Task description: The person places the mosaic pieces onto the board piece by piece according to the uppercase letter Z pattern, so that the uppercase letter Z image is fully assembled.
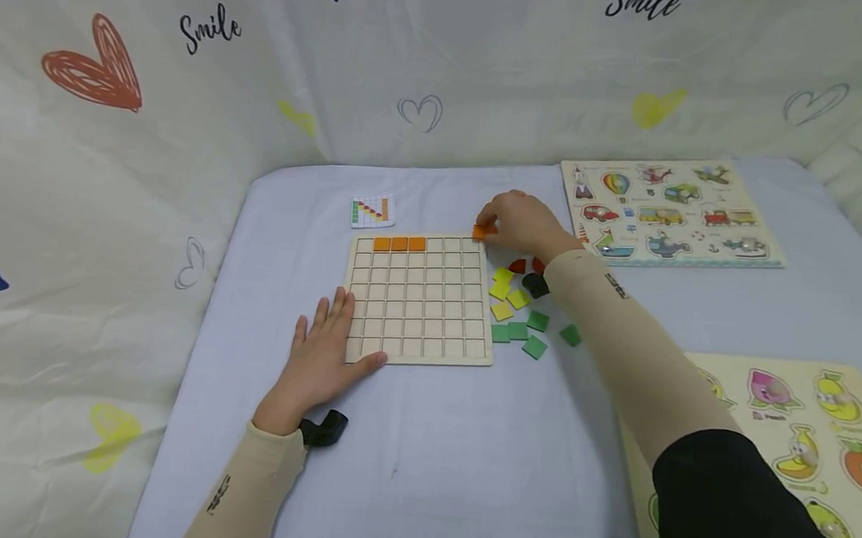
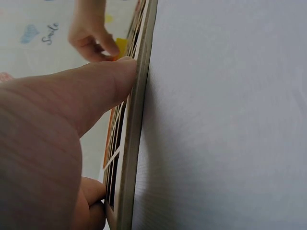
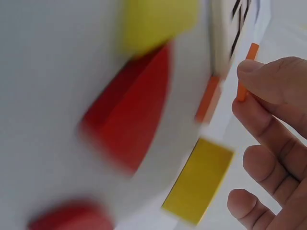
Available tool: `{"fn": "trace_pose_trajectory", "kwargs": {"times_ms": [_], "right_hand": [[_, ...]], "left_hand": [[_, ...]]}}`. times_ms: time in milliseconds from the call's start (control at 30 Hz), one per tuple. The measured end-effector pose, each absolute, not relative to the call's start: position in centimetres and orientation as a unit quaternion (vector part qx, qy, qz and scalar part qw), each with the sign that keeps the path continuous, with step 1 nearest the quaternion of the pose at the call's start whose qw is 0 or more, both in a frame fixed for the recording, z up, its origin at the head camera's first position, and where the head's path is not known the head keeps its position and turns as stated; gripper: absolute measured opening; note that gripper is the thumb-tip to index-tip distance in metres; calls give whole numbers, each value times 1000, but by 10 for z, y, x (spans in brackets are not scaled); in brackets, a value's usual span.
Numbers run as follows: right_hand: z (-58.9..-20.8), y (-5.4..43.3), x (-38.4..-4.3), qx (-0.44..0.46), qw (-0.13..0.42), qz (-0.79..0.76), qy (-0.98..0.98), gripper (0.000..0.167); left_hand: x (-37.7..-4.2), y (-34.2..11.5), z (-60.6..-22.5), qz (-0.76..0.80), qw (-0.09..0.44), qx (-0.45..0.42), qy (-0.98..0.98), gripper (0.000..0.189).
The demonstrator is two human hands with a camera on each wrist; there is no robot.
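A wooden grid board (image 1: 418,359) lies on the white-covered table, with several orange square tiles (image 1: 399,244) in its top row. My left hand (image 1: 322,353) rests at the board's lower left corner, fingers spread along the left side and thumb on the near edge. In the left wrist view the thumb (image 2: 105,79) touches the board's rim (image 2: 136,120). My right hand (image 1: 519,221) is over the board's far right corner. It pinches an orange tile (image 3: 248,72) between thumb and finger, clear in the right wrist view. A second orange piece (image 3: 207,98) lies near the board there.
Right of the board lie loose yellow tiles (image 1: 500,290), green tiles (image 1: 535,347), red pieces (image 1: 518,266) and a black piece (image 1: 535,285). A small pattern card (image 1: 373,211) is behind the board. A vehicle puzzle (image 1: 672,210) and a fruit puzzle (image 1: 755,429) are at the right.
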State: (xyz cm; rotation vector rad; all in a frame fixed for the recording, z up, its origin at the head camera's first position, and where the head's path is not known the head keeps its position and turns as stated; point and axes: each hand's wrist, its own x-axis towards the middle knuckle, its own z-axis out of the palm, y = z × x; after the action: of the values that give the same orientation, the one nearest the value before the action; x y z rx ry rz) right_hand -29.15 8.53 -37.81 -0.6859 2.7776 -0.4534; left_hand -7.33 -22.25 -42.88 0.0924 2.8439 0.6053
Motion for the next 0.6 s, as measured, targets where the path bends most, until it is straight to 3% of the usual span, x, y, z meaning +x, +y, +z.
{"fn": "trace_pose_trajectory", "kwargs": {"times_ms": [600], "right_hand": [[-382, 26, -292, -292, 158, -152, 931, 31]], "left_hand": [[-74, -223, -430, 208, 119, 25, 970, 113]]}}
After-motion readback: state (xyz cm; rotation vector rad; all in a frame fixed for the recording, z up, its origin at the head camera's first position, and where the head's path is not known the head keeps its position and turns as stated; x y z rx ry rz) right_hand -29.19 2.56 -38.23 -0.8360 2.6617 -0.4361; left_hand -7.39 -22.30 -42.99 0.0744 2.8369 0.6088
